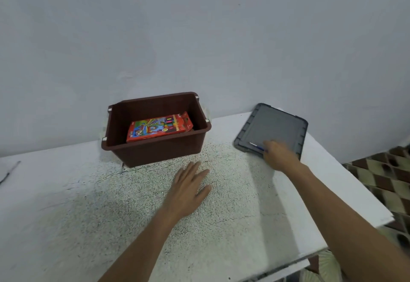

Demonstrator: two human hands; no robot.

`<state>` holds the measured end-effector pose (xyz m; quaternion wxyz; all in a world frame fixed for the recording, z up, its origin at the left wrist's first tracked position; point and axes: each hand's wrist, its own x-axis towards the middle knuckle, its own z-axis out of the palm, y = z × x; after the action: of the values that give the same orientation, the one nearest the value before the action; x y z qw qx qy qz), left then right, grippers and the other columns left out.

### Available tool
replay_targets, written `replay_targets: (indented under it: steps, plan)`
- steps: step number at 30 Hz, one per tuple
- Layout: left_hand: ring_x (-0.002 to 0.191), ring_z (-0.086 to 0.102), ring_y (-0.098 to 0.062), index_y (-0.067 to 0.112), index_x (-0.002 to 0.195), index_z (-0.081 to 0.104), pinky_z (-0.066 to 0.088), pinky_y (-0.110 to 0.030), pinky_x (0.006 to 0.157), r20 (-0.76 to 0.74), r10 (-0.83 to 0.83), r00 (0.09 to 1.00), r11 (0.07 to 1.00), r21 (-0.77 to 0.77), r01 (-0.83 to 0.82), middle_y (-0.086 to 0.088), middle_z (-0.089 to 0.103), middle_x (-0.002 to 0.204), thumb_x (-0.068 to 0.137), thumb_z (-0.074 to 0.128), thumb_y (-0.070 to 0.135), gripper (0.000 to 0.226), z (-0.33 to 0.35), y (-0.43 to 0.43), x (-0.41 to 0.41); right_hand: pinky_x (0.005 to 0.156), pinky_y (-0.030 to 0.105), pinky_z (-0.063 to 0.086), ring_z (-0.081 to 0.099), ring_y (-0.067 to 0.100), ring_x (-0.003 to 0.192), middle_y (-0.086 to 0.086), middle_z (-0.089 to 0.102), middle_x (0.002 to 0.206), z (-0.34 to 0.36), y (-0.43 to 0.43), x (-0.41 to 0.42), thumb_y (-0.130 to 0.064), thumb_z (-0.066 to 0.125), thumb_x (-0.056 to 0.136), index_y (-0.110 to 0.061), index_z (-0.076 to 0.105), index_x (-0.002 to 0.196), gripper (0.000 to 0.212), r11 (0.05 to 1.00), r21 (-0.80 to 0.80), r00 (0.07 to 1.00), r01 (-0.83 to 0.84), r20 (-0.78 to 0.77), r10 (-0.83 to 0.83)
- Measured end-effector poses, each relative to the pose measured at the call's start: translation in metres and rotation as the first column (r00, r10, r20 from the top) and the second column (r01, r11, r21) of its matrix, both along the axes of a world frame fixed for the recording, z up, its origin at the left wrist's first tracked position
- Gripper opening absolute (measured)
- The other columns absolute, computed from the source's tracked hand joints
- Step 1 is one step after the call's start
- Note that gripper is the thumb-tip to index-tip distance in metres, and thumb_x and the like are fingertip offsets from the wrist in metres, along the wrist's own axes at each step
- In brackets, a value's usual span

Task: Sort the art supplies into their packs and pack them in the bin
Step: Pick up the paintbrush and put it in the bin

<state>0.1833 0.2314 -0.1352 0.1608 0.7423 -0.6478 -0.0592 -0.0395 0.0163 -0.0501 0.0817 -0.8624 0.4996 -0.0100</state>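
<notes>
Left hand (188,189) lies flat, fingers relaxed, on the speckled table (111,215). Right hand (280,155), kinda blurry, pinches a white-blue pen (255,145) over the grey lid (277,124). Past the left fingertips, the brown bin (155,148) holds a red colour pack (158,127).

No text can be read w/ certainty. Print is carried only by the red pack (158,127) lying in the brown bin (155,151), far centre. Pale ltrs are seen at its far-right corner and again along its near-left edge, poss. a brand, but too blurred to be made out. The rest of its front is taken up by coloured artwork.
</notes>
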Motion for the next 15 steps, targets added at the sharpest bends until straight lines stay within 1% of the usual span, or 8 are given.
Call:
replay_targets:
  steps: [2, 4, 6, 8, 10, 11, 13, 15]
  plan:
    - [0.150, 0.002, -0.011, 0.029, 0.150, 0.032, -0.006, -0.030, 0.118, -0.002, 0.016, 1.000, 0.998, -0.059, -0.016, 0.003, 0.013, 0.162, 0.099, 0.027, 0.060, 0.060, -0.003, 0.004, -0.001, 0.078, 0.036, 0.045, 0.055, 0.033, 0.096, 0.017, 0.059, 0.107, -0.009, 0.000, -0.002, -0.007, 0.042, 0.095, -0.006, 0.060, 0.109, 0.023, 1.000, -0.012, 1.000, -0.017, -0.019, 0.017]
    - [0.150, 0.006, -0.010, 0.027, 0.149, 0.035, 0.000, -0.032, 0.121, -0.017, 0.026, 1.000, 0.997, -0.077, -0.027, 0.004, 0.018, 0.162, 0.098, 0.028, 0.059, 0.060, -0.003, 0.005, -0.003, 0.080, 0.035, 0.041, 0.052, 0.031, 0.100, 0.015, 0.057, 0.109, -0.018, 0.000, -0.003, -0.008, 0.041, 0.097, -0.008, 0.060, 0.113, 0.025, 0.999, -0.038, 1.000, -0.016, -0.024, 0.015]
    - [0.149, 0.012, -0.009, 0.025, 0.146, 0.039, 0.008, -0.035, 0.122, -0.047, 0.034, 0.998, 0.994, -0.099, -0.039, 0.004, 0.023, 0.160, 0.098, 0.032, 0.056, 0.057, -0.003, 0.005, -0.003, 0.077, 0.032, 0.038, 0.050, 0.029, 0.098, 0.013, 0.056, 0.109, -0.025, 0.000, -0.005, -0.008, 0.042, 0.096, -0.009, 0.060, 0.113, 0.024, 0.997, -0.076, 1.000, 0.001, -0.009, -0.002]
    - [0.148, 0.016, -0.007, 0.026, 0.144, 0.042, 0.010, -0.033, 0.122, -0.077, 0.048, 0.996, 0.993, -0.105, -0.056, 0.005, 0.027, 0.159, 0.098, 0.035, 0.054, 0.054, -0.002, 0.005, -0.002, 0.074, 0.031, 0.037, 0.049, 0.028, 0.096, 0.013, 0.056, 0.107, -0.027, 0.002, -0.006, -0.007, 0.044, 0.095, -0.009, 0.058, 0.109, 0.020, 0.994, -0.108, 1.000, 0.020, 0.004, -0.019]
    - [0.146, 0.019, -0.006, 0.026, 0.142, 0.044, 0.012, -0.033, 0.121, -0.089, 0.058, 0.994, 0.991, -0.115, -0.068, 0.006, 0.030, 0.157, 0.098, 0.037, 0.052, 0.051, -0.003, 0.005, -0.002, 0.074, 0.032, 0.038, 0.048, 0.028, 0.094, 0.014, 0.056, 0.106, -0.028, 0.003, -0.006, -0.006, 0.045, 0.094, -0.008, 0.057, 0.105, 0.017, 0.991, -0.128, 0.999, 0.028, 0.019, -0.026]
    - [0.146, 0.020, -0.005, 0.026, 0.141, 0.045, 0.012, -0.033, 0.121, -0.089, 0.061, 0.994, 0.990, -0.122, -0.072, 0.006, 0.031, 0.157, 0.098, 0.039, 0.052, 0.051, -0.002, 0.005, -0.002, 0.073, 0.033, 0.038, 0.046, 0.027, 0.091, 0.014, 0.056, 0.104, -0.029, 0.004, -0.007, -0.005, 0.045, 0.093, -0.008, 0.056, 0.104, 0.016, 0.990, -0.135, 0.999, 0.028, 0.027, -0.024]
    - [0.145, 0.020, -0.005, 0.025, 0.142, 0.044, 0.007, -0.027, 0.118, -0.093, 0.067, 0.993, 0.989, -0.124, -0.079, 0.006, 0.031, 0.157, 0.098, 0.041, 0.052, 0.051, -0.001, 0.005, -0.003, 0.070, 0.032, 0.036, 0.043, 0.026, 0.084, 0.014, 0.057, 0.101, -0.029, 0.004, -0.008, -0.004, 0.044, 0.093, -0.007, 0.056, 0.101, 0.015, 0.990, -0.142, 0.999, 0.025, 0.046, -0.019]
    - [0.144, 0.019, -0.003, 0.025, 0.144, 0.042, 0.005, -0.024, 0.115, -0.137, 0.067, 0.988, 0.990, -0.115, -0.083, 0.007, 0.031, 0.157, 0.097, 0.045, 0.051, 0.054, 0.002, 0.004, -0.004, 0.065, 0.032, 0.034, 0.044, 0.026, 0.080, 0.013, 0.058, 0.096, -0.028, 0.005, -0.009, -0.004, 0.045, 0.093, -0.007, 0.058, 0.099, 0.015, 0.987, -0.159, 0.997, 0.027, 0.079, -0.014]
